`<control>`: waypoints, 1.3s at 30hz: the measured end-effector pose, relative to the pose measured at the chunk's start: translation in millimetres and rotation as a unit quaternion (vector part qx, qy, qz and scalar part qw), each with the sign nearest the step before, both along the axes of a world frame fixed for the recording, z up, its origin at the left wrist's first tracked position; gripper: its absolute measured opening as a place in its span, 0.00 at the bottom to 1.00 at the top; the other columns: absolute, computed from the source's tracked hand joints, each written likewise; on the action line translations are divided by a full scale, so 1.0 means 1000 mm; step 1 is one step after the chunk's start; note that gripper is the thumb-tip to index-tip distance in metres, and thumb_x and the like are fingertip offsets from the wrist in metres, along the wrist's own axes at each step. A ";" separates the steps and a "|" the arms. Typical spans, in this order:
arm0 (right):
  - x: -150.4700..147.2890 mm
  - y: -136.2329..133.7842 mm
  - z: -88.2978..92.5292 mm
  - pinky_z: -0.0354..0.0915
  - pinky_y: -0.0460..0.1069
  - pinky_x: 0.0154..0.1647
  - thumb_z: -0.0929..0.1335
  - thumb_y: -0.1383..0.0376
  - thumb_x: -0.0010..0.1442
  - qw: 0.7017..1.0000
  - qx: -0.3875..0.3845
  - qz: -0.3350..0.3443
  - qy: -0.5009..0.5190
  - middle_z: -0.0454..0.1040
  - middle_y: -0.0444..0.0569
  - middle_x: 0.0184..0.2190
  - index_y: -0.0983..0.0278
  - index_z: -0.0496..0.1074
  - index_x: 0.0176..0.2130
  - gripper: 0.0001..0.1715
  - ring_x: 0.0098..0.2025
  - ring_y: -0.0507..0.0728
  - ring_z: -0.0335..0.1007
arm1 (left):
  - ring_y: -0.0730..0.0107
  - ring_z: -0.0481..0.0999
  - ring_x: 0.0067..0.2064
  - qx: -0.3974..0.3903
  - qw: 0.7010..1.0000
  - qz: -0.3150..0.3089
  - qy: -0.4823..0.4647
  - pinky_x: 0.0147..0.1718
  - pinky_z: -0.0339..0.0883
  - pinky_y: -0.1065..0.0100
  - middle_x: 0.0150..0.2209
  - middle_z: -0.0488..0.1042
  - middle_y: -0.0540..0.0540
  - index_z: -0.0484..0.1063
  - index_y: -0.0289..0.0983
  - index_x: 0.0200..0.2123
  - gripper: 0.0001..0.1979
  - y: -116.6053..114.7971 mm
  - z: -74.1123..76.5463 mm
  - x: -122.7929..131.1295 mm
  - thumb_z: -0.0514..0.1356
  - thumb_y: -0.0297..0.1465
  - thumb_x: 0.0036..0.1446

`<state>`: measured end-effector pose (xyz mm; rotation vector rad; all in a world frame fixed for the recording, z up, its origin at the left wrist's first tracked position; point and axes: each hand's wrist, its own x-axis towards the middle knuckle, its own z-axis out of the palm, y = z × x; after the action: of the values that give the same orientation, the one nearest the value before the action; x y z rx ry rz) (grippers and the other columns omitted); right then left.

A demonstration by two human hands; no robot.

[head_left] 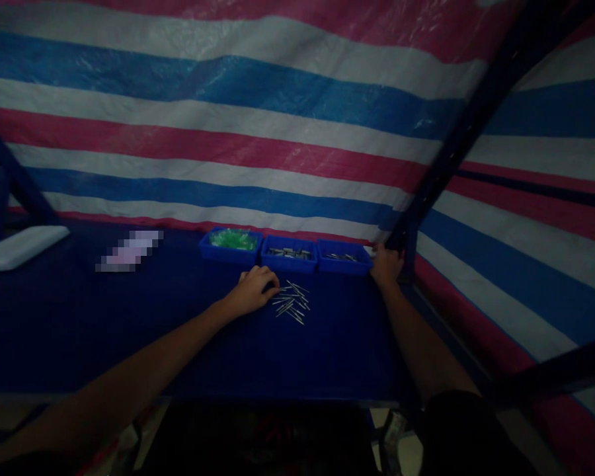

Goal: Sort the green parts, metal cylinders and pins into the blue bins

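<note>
On the dark blue table [203,357] lies a loose pile of thin metal pins [291,303]. My left hand [254,289] is at the pile's left edge, fingers curled and thumb toward the pins; whether it grips one is too small to tell. Behind the pile stand three blue trays: one with green pieces [232,244], a middle one with metal parts [289,254], and a right one with thin metal pieces [344,256]. My right hand [387,264] is just right of the right tray, fingers bent near a small white item; what it holds is hidden.
A white flat object [24,247] lies at the far left, with a blurred pinkish item [131,251] beside it. Blue metal posts [441,152] rise at both sides, and a striped plastic sheet [228,145] hangs behind the table.
</note>
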<state>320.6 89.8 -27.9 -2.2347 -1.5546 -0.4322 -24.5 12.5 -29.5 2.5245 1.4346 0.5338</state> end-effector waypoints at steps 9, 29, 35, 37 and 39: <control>-0.007 -0.001 -0.007 0.54 0.55 0.42 0.60 0.66 0.56 0.999 -0.031 0.044 0.010 0.69 0.57 0.44 0.62 0.65 0.45 0.15 0.50 0.62 0.58 | 0.64 0.65 0.43 -0.008 1.000 0.009 -0.026 0.43 0.55 0.59 0.37 0.70 0.48 0.67 0.40 0.32 0.06 0.000 0.000 -0.001 0.52 0.34 0.57; 0.009 -0.011 -0.004 0.60 0.51 0.39 0.58 0.66 0.58 0.983 0.038 0.163 0.073 0.73 0.55 0.35 0.67 0.71 0.42 0.18 0.37 0.58 0.65 | 0.65 0.64 0.43 -0.094 0.994 0.019 -0.044 0.43 0.55 0.59 0.38 0.68 0.49 0.66 0.38 0.32 0.05 -0.006 0.016 -0.004 0.51 0.30 0.58; 0.020 -0.006 0.005 0.61 0.53 0.46 0.58 0.72 0.53 0.958 -0.084 0.233 0.145 0.73 0.53 0.39 0.64 0.73 0.43 0.23 0.41 0.58 0.67 | 0.65 0.64 0.42 -0.103 0.993 0.020 -0.060 0.43 0.55 0.59 0.36 0.68 0.49 0.66 0.38 0.31 0.06 -0.006 0.015 -0.005 0.51 0.30 0.58; 0.016 -0.007 0.008 0.61 0.53 0.48 0.57 0.67 0.56 0.936 -0.095 0.218 0.259 0.73 0.51 0.43 0.62 0.72 0.46 0.22 0.44 0.58 0.68 | 0.66 0.65 0.41 -0.104 0.991 0.019 -0.081 0.42 0.55 0.59 0.34 0.69 0.49 0.65 0.38 0.31 0.06 -0.006 0.014 -0.005 0.51 0.30 0.58; 0.009 -0.008 0.008 0.61 0.54 0.49 0.59 0.61 0.57 0.913 -0.098 0.196 0.343 0.71 0.50 0.47 0.62 0.68 0.50 0.23 0.47 0.58 0.68 | 0.66 0.66 0.39 -0.109 0.988 0.019 -0.106 0.41 0.56 0.61 0.33 0.69 0.49 0.65 0.38 0.31 0.07 -0.005 0.013 -0.005 0.50 0.31 0.59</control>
<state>329.2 81.5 -19.9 -1.8166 -1.6088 0.5905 -29.6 7.1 -16.6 2.2030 1.3838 0.5962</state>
